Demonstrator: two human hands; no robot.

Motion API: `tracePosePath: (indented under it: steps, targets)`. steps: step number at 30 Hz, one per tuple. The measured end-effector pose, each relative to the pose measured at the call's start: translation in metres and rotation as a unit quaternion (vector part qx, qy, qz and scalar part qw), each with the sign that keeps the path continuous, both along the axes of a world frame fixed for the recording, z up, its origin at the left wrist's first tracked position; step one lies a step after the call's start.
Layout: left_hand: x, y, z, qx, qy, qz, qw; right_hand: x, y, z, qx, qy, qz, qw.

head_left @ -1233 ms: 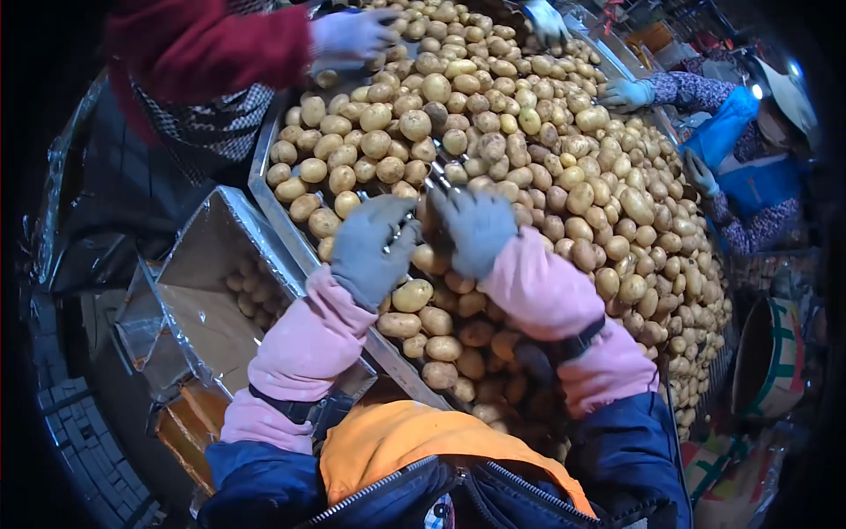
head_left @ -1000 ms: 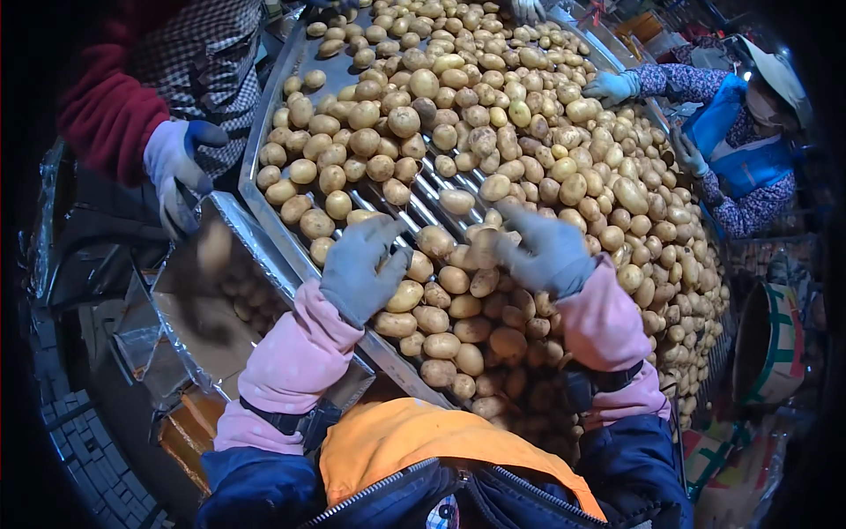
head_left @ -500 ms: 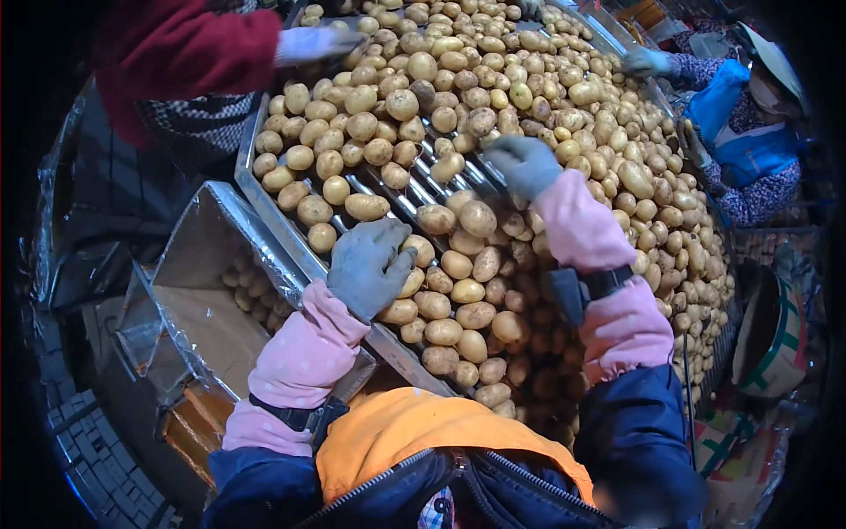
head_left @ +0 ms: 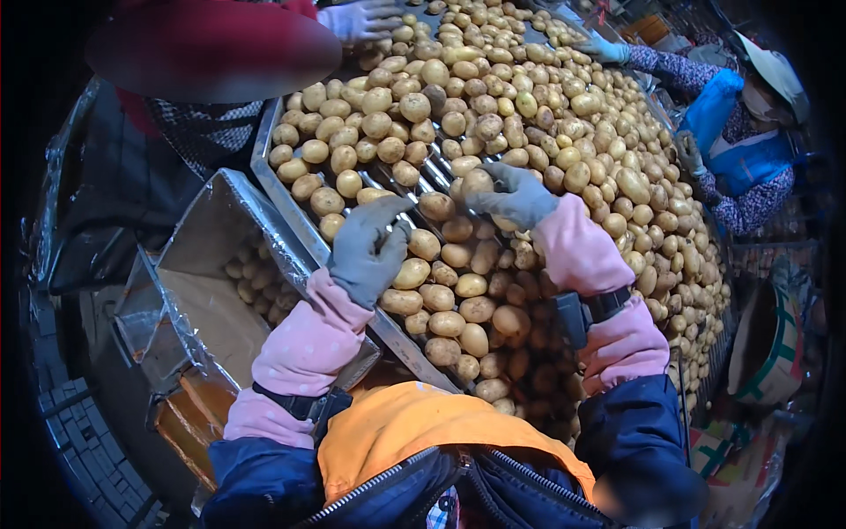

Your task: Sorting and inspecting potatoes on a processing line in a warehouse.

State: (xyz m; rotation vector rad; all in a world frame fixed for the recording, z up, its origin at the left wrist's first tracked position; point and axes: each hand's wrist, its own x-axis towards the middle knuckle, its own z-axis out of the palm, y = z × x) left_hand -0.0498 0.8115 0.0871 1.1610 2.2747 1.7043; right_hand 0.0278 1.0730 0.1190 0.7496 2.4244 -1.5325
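My left hand (head_left: 370, 249), in a grey glove, is over the near left part of a heap of potatoes (head_left: 630, 181). Its fingers are bent but apart from the thumb, and I see nothing between them. Further right, my right hand (head_left: 522, 196), gloved alike, has its fingers and thumb around a potato (head_left: 477, 182). That potato lies over the shiny metal rollers (head_left: 432, 176), which show through a gap in the heap. Several potatoes sit between my two hands and nearer to me, some of them in shadow.
A metal side rail (head_left: 295, 225) edges the rollers. Left of it stands an open lined box (head_left: 207, 295) with potatoes inside. A person in a red sleeve (head_left: 211, 48) works at the far left, another in a blue apron (head_left: 749, 154) at the right. Cartons (head_left: 767, 344) stand lower right.
My right hand has come nearer and closed around a potato. My left hand has lifted slightly, its fingers turned inward. Both other people's gloved hands have reached further over the heap.
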Motion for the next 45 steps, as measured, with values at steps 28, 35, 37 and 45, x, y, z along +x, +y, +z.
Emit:
tracePosePath:
  steps: [28, 35, 37, 45]
  targets:
    - [0.054, -0.103, 0.012, 0.290, -0.424, -0.032, 0.857, 0.043, -0.129, 0.030, -0.642, 0.141, -0.064, 0.751]
    - [0.038, -0.053, 0.029, 0.288, -0.564, -0.002, 0.774, 0.090, -0.133, 0.043, 0.026, 0.151, 0.129, 0.980]
    - [0.030, -0.056, 0.026, 0.273, -0.455, 0.026, 0.847, 0.106, -0.135, 0.037, 0.420, 0.140, 0.301, 0.845]
    - [0.002, -0.062, 0.028, 0.233, -0.507, 0.017, 0.830, 0.055, -0.103, -0.011, 0.503, 0.093, 0.324, 0.796]
